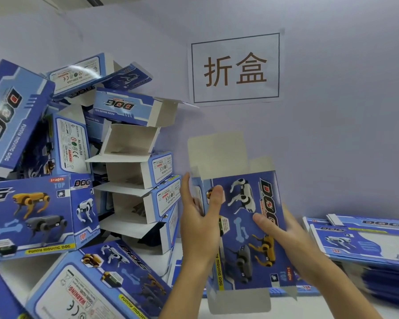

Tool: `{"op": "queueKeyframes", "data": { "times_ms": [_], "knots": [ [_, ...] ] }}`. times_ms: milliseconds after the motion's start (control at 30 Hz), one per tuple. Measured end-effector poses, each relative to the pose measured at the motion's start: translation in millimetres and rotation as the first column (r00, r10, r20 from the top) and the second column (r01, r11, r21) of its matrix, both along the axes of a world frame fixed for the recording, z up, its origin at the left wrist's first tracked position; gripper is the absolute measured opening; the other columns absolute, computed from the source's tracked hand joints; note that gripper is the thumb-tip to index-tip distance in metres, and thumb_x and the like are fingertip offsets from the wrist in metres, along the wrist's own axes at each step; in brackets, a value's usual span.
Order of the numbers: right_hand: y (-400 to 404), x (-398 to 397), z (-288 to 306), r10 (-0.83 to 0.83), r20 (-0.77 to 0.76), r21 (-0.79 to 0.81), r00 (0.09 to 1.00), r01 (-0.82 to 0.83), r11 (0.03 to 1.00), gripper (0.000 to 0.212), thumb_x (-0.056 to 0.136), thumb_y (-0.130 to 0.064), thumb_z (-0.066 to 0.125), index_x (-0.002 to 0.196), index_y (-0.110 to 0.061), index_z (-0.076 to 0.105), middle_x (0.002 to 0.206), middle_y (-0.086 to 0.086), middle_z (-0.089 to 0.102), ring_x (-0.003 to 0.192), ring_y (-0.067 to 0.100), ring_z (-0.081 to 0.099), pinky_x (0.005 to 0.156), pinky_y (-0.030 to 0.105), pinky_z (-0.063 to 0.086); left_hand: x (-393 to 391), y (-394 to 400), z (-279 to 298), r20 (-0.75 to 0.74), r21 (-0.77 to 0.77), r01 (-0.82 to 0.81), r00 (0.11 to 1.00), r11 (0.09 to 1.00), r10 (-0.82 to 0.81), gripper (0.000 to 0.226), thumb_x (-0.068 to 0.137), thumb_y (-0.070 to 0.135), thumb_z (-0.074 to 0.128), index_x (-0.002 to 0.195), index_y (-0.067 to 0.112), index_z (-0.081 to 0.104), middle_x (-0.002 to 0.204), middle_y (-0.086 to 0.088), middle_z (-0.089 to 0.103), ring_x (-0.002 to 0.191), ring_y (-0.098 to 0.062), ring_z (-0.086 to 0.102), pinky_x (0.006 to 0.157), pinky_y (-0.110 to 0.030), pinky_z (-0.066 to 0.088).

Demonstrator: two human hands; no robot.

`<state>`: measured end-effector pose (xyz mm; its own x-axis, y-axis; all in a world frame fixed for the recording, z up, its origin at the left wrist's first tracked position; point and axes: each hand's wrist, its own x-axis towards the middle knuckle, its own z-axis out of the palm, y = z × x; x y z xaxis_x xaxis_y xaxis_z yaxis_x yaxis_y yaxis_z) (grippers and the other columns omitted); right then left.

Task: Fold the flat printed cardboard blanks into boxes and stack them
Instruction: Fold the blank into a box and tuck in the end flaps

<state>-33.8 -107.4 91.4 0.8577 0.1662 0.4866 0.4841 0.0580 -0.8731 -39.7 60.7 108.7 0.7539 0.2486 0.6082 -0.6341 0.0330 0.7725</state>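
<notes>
A: Biggest first?
B: Purple-grey wall (pixel 332 134) across the far side. Leaning against it on the left, a tall jumbled heap of folded boxes (pixel 134 180), blue with robot dogs printed on them, many lying with open ends and white insides showing.
A: Next down?
B: White table (pixel 332 305), mostly covered. On it at the right, a low pile of flat blanks (pixel 359 240), same blue print, lying face up against the wall.
A: And on the wall?
B: White paper sign (pixel 235 67) with a dark border and two brown characters, above the middle.
A: The one being worked?
B: Box blank (pixel 242 229) held up in the centre, near, between heap and flat pile. Standing on end, printed face toward the camera, grey unprinted flaps sticking out top and bottom. Partly opened into a sleeve, by the look of the left edge.
A: Hands?
B: Left hand (pixel 199 224) at the left edge, thumb curled onto the printed face, fingers mostly straight behind the side panel. Right hand (pixel 283 231) on the right edge, thumb laid across the front, fingers wrapped behind and out of sight. Blurred there, so exact grip hard to tell.
</notes>
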Motion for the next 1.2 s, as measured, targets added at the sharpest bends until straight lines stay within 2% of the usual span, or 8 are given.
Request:
{"op": "queueKeyframes", "data": {
  "times_ms": [133,300,567,733,833,933,1067,1200],
  "knots": [
    [-2.9,1.1,3.9,-0.055,0.109,0.092,0.993,0.045,0.995,0.073,0.069,-0.045,0.075,0.126,-0.072,0.037,0.133,-0.010,0.061,0.110,0.020,0.069,0.090,0.046,0.058,-0.6,-5.7,-1.9,0.073,0.142,0.063,0.995,0.988,-0.074,0.053,0.089,0.059,0.051,0.135,0.066,0.025,0.111,0.054,0.052,0.094,0.025,0.056,0.075,-0.002,0.047],
    [-9.5,-2.6,12.7,-0.154,0.212,0.169,0.965,0.119,0.978,0.065,0.079,-0.060,0.065,0.135,-0.066,0.032,0.136,-0.009,0.060,0.121,0.023,0.062,0.099,0.055,0.051,-5.7,-12.2,-2.0,0.095,0.219,0.227,0.963,0.949,-0.252,0.052,0.095,0.053,0.044,0.144,0.051,0.025,0.122,0.044,0.054,0.115,0.017,0.054,0.086,-0.007,0.048],
    [10.2,-12.4,13.3,-0.264,0.356,0.079,0.896,0.253,0.964,0.056,0.095,-0.042,0.056,0.144,-0.043,0.028,0.101,-0.047,0.060,0.093,-0.022,0.059,0.063,-0.002,0.045,-10.0,-2.7,4.4,0.097,0.006,0.177,0.980,0.984,-0.177,0.044,0.090,0.048,0.062,0.126,0.032,0.043,0.113,0.001,0.063,0.090,0.000,0.064,0.080,-0.018,0.053],
    [19.6,-18.5,18.7,-0.148,0.357,-0.005,0.922,0.160,0.987,0.063,0.089,-0.043,0.051,0.147,-0.046,0.028,0.129,-0.034,0.056,0.116,-0.012,0.055,0.087,0.001,0.044,-10.1,-2.8,10.5,0.118,-0.044,-0.076,0.990,0.996,0.081,0.063,0.077,0.065,0.057,0.133,0.054,0.031,0.141,0.014,0.053,0.133,-0.009,0.049,0.107,-0.035,0.046],
    [21.3,-18.7,21.3,-0.170,0.386,0.005,0.907,0.182,0.983,0.063,0.091,-0.036,0.052,0.148,-0.042,0.025,0.124,-0.048,0.050,0.115,-0.024,0.047,0.089,-0.003,0.038,-13.0,-3.2,13.3,0.233,-0.014,-0.144,0.962,0.990,0.143,0.039,0.087,0.054,0.054,0.125,0.045,0.049,0.119,0.049,0.051,0.112,0.024,0.047,0.087,-0.003,0.042],
    [22.9,-16.1,24.1,-0.215,0.390,0.040,0.895,0.216,0.975,0.057,0.101,-0.007,0.050,0.150,-0.023,0.026,0.104,-0.063,0.044,0.097,-0.038,0.042,0.072,-0.011,0.034,-17.2,-8.2,15.1,0.259,0.022,-0.137,0.957,0.990,0.127,0.033,0.090,0.048,0.052,0.121,0.038,0.054,0.106,0.054,0.052,0.100,0.030,0.048,0.077,0.005,0.037],
    [19.4,-12.9,22.3,-0.258,0.396,0.072,0.881,0.250,0.966,0.054,0.101,-0.001,0.046,0.147,-0.025,0.032,0.104,-0.055,0.052,0.092,-0.030,0.053,0.070,-0.003,0.045,-19.0,-11.7,16.1,0.225,0.040,-0.122,0.968,0.992,0.110,0.040,0.088,0.051,0.051,0.125,0.036,0.054,0.099,0.053,0.055,0.091,0.032,0.050,0.075,0.006,0.038],
    [20.0,-16.8,22.7,-0.204,0.357,0.070,0.911,0.192,0.979,0.048,0.100,-0.021,0.054,0.137,-0.049,0.041,0.134,-0.011,0.059,0.110,0.012,0.066,0.090,0.035,0.057,-14.3,-6.3,13.6,0.124,0.072,-0.104,0.988,0.992,0.095,0.040,0.083,0.060,0.049,0.119,0.045,0.059,0.125,0.029,0.057,0.114,0.021,0.047,0.091,-0.002,0.040]
  ]
}}
